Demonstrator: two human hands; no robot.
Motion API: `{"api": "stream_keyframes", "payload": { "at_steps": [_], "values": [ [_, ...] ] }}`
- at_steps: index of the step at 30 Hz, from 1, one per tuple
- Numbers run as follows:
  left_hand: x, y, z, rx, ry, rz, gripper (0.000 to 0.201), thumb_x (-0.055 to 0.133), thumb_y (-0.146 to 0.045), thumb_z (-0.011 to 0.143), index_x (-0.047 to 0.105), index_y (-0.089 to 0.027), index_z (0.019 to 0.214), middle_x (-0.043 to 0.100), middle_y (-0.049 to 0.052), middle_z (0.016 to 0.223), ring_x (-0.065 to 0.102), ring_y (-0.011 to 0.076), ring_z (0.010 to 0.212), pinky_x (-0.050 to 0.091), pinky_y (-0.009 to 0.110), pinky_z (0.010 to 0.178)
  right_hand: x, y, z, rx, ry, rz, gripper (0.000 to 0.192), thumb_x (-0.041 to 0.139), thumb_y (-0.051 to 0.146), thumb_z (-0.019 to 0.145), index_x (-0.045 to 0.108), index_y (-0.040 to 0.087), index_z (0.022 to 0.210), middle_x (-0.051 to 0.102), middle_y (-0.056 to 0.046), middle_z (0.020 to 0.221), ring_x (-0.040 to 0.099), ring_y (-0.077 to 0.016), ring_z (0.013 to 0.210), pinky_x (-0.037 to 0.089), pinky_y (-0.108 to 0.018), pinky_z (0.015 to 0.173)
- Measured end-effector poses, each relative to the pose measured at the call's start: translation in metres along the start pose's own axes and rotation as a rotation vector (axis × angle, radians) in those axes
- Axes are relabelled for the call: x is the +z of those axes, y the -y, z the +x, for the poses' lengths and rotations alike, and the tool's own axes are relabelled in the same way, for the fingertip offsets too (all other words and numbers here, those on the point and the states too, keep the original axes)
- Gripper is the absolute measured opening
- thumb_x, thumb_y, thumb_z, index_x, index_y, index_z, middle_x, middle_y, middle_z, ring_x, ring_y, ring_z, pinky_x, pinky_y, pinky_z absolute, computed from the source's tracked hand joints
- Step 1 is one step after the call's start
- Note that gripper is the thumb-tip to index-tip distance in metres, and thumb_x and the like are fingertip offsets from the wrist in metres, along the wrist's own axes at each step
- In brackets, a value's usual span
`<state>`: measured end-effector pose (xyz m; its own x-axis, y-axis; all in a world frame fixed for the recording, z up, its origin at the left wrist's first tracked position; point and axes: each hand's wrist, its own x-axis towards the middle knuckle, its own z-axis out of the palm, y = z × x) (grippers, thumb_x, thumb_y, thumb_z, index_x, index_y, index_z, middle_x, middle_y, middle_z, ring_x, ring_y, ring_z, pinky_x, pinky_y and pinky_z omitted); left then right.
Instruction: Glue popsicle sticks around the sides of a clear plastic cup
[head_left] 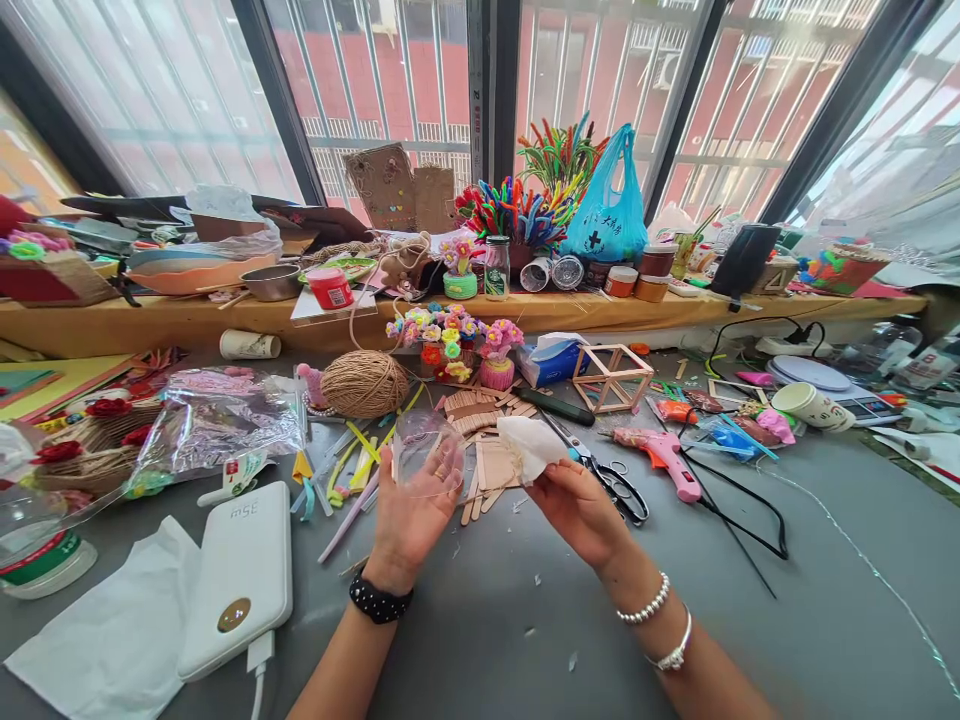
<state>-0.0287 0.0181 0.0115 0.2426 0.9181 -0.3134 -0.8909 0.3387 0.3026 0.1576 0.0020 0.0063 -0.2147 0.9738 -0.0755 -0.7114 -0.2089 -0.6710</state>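
Clear plastic cup (426,452) gripped in left hand (411,515), white tissue (529,446) pinched by right hand (577,508)

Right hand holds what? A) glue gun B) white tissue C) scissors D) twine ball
B: the right hand pinches a white tissue; the scissors, glue gun and twine ball lie on the table, untouched.
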Motion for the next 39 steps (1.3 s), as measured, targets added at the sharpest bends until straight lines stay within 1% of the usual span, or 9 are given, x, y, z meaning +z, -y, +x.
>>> {"api": "stream_keyframes", "payload": {
  "at_steps": [5,9,14,18,23,27,30,34,39],
  "values": [
    [0.003,0.003,0.0,0.009,-0.049,-0.018,0.064,0.035,-0.053,0.084,0.04,-0.005,0.125,0.066,0.014,0.087,0.065,0.017,0.073,0.055,0.024,0.062,0.002,0.0,0.0,0.015,-0.042,0.021,0.015,0.072,0.016,0.057,0.069,0.02,0.071,0.07,0.001,0.079,0.061,-0.0122,0.075,0.046,-0.029,0.081],
    [0.003,0.005,0.001,0.085,-0.041,0.036,0.058,0.039,-0.045,0.085,0.032,-0.007,0.129,0.064,0.016,0.099,0.065,0.0187,0.084,0.055,0.025,0.068,0.007,-0.001,-0.002,-0.032,-0.085,-0.025,0.009,0.073,0.019,0.054,0.068,0.02,0.061,0.069,0.001,0.07,0.06,-0.0122,0.068,0.047,-0.03,0.077],
    [0.0,0.011,0.002,0.205,0.061,0.236,0.05,0.045,-0.035,0.084,0.035,-0.015,0.129,0.064,0.014,0.105,0.063,0.0208,0.095,0.052,0.029,0.078,0.01,-0.001,-0.006,-0.048,-0.061,-0.153,0.017,0.071,0.023,0.06,0.071,0.018,0.076,0.07,-0.002,0.079,0.061,-0.0134,0.076,0.047,-0.028,0.078],
    [-0.003,0.018,0.0,0.317,0.155,0.481,0.061,0.057,-0.032,0.078,0.031,-0.021,0.133,0.06,0.011,0.114,0.057,0.0236,0.105,0.048,0.034,0.085,0.012,-0.002,-0.007,-0.016,-0.053,-0.159,0.024,0.069,0.021,0.061,0.071,0.017,0.085,0.07,-0.002,0.09,0.061,-0.0127,0.081,0.048,-0.025,0.079],
    [-0.001,0.022,-0.005,0.281,0.225,0.572,0.066,0.059,-0.026,0.077,0.028,-0.025,0.135,0.053,0.01,0.125,0.051,0.0267,0.113,0.045,0.038,0.09,0.014,-0.003,-0.008,0.026,0.013,-0.099,0.028,0.065,0.014,0.064,0.07,0.016,0.091,0.068,-0.003,0.097,0.061,-0.0131,0.088,0.048,-0.024,0.084],
    [0.0,0.024,-0.008,0.228,0.305,0.563,0.061,0.058,-0.02,0.077,0.034,-0.027,0.132,0.052,0.006,0.127,0.049,0.0251,0.115,0.043,0.037,0.093,0.017,-0.003,-0.01,0.045,0.053,-0.066,0.034,0.065,0.014,0.064,0.068,0.018,0.097,0.068,-0.003,0.102,0.061,-0.0166,0.095,0.046,-0.03,0.089],
    [-0.002,0.025,-0.007,0.167,0.357,0.541,0.056,0.057,-0.024,0.077,0.038,-0.026,0.13,0.055,0.006,0.124,0.05,0.0254,0.114,0.044,0.037,0.09,0.019,-0.003,-0.012,0.044,0.06,-0.054,0.035,0.066,0.016,0.064,0.067,0.019,0.099,0.068,-0.004,0.104,0.06,-0.0179,0.098,0.043,-0.032,0.093],
    [-0.005,0.025,-0.004,0.137,0.329,0.51,0.057,0.059,-0.039,0.075,0.044,-0.023,0.127,0.059,0.007,0.118,0.053,0.0266,0.109,0.046,0.036,0.085,0.017,-0.006,-0.012,0.059,0.141,-0.088,0.037,0.067,0.014,0.065,0.066,0.02,0.101,0.065,-0.004,0.109,0.058,-0.0176,0.103,0.041,-0.032,0.096],
    [-0.007,0.024,-0.001,0.115,0.264,0.552,0.051,0.058,-0.036,0.076,0.047,-0.02,0.124,0.061,0.008,0.113,0.057,0.0247,0.101,0.049,0.031,0.075,0.013,-0.01,-0.012,0.109,0.186,-0.121,0.044,0.068,0.013,0.066,0.061,0.021,0.109,0.063,-0.005,0.113,0.058,-0.0197,0.105,0.038,-0.038,0.099]
  ]
}}
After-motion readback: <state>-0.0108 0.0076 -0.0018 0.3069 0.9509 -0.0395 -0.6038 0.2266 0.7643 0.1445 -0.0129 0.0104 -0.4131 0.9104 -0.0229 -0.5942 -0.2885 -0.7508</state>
